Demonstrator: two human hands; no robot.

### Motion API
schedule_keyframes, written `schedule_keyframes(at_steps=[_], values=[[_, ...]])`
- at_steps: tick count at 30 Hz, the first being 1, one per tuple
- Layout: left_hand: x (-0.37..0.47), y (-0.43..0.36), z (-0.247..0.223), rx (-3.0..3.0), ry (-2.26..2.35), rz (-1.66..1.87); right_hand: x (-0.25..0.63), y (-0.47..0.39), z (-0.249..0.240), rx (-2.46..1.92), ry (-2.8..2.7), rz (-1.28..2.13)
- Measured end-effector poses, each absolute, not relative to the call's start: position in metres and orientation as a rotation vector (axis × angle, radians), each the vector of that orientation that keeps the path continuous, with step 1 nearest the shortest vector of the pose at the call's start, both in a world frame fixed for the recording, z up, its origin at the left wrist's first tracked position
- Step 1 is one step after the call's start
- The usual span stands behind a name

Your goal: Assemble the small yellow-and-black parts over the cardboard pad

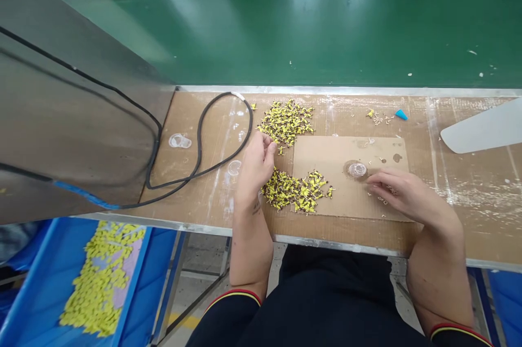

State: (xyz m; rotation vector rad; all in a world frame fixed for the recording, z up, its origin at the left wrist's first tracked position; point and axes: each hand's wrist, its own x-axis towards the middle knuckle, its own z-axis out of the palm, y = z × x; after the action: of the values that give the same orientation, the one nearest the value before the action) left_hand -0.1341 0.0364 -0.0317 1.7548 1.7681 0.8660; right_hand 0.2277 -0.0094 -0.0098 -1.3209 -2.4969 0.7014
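My left hand (pixel 258 161) is curled with its fingers together at the lower edge of a pile of tiny yellow-and-dark figures (pixel 287 121). What it holds, if anything, is hidden. A second heap of the same figures (pixel 289 190) lies just below and right of it, partly on a cardboard sheet (pixel 346 203). My right hand (pixel 397 189) has its thumb and fingers pinched together over the cardboard, beside a small clear round dish (pixel 357 169). Whatever is between those fingertips is too small to name. Tiny pale pieces (pixel 382 200) lie under this hand.
A black cable (pixel 199 140) loops over the bench at left, near a clear plastic cup (pixel 180 141). At the back right are a blue cone-shaped cap (pixel 401 114) and pale bits. A white blade-like panel (pixel 481 126) juts in from the right. Below left, a blue bin (pixel 134 287) holds yellow pieces.
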Motion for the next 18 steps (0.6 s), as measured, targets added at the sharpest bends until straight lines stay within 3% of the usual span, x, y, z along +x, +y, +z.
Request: schedule_keyframes(at_steps=[5, 12, 18], values=[[-0.1326, 0.0357, -0.0283, 1.707, 1.781, 0.988, 0.2285, -0.0092, -0.0109, -1.318, -2.507, 0.673], [-0.1291, 0.0337, -0.0294, 1.682, 1.629, 0.867, 0.2290, -0.0094, -0.0125, -1.305, -2.502, 0.659], [-0.1302, 0.0369, -0.0303, 1.606, 1.707, 1.157, 0.2304, -0.0094, -0.0147, -1.284, -2.506, 0.637]])
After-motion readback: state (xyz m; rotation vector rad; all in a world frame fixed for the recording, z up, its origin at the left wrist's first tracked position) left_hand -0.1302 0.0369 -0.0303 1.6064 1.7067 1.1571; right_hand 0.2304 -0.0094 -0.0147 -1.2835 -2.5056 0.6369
